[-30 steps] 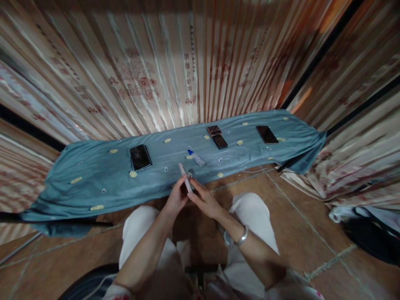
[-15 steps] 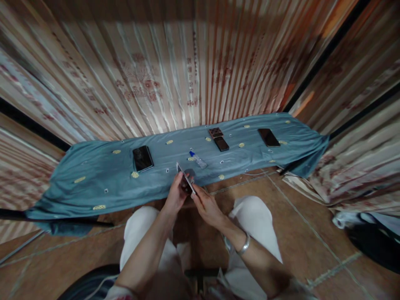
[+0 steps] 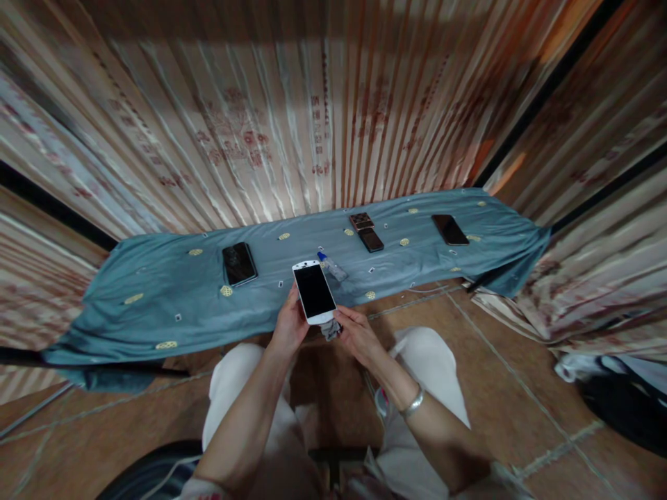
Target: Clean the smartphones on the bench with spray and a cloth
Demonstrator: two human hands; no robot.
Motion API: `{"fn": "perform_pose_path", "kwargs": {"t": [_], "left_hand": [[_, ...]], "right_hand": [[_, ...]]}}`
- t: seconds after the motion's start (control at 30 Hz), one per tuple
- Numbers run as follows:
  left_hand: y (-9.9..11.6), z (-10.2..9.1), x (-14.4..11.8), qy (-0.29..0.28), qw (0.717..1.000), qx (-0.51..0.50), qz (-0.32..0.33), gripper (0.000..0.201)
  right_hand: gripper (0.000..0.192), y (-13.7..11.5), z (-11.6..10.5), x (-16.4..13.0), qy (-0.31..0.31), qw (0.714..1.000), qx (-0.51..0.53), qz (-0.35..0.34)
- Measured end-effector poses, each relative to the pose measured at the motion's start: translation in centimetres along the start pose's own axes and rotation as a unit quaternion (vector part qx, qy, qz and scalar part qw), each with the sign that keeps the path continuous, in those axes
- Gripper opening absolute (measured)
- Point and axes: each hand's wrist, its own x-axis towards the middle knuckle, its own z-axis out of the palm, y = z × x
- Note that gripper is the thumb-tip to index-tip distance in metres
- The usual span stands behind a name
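Left hand point(image 3: 288, 326) is gripping a white smartphone point(image 3: 314, 292) along its left edge, fingers curled behind it, thumb side pressing the rim; the grip is pinching the phone. The dark screen is facing up toward the camera and is showing nothing. The phone is hovering above the near edge of the blue-grey cloth point(image 3: 171, 292), in front of the person's knees.

Right hand point(image 3: 359, 335) is touching the phone's lower right corner with its fingertips, and its fingers are curling around a small grey wad, apparently a wiping cloth point(image 3: 330, 329), just under the phone. The grip is pressing together on that wad. A silver bracelet point(image 3: 415, 403) is sitting on the right wrist.

On the blue-grey cloth, lying flat: a black phone point(image 3: 239, 263) to the left, a small clear bottle with a blue cap point(image 3: 332, 266) just beyond the held phone, a dark phone point(image 3: 370, 239) touching a small patterned brown case point(image 3: 361, 221), and another black phone point(image 3: 449, 229) well apart at right.

Red printed characters are showing on the striped curtain point(image 3: 317, 125) behind; too blurred to read. No brand mark is legible on any phone.
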Motion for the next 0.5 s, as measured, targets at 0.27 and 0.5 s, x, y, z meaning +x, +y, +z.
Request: {"fn": "perform_pose_path", "kwargs": {"t": [0.27,0.5], "left_hand": [[0.3,1.3,-1.2,-0.033,0.997,0.010,-0.065,0.042],[0.6,1.3,-1.3,0.002,0.997,0.010,-0.072,0.045]], "right_hand": [[0.033,-0.7,0.9,-1.0,-0.047,0.998,-0.041,0.027],[0.028,-2.3,-0.9,-0.3,-0.108,0.980,-0.165,0.030]]}}
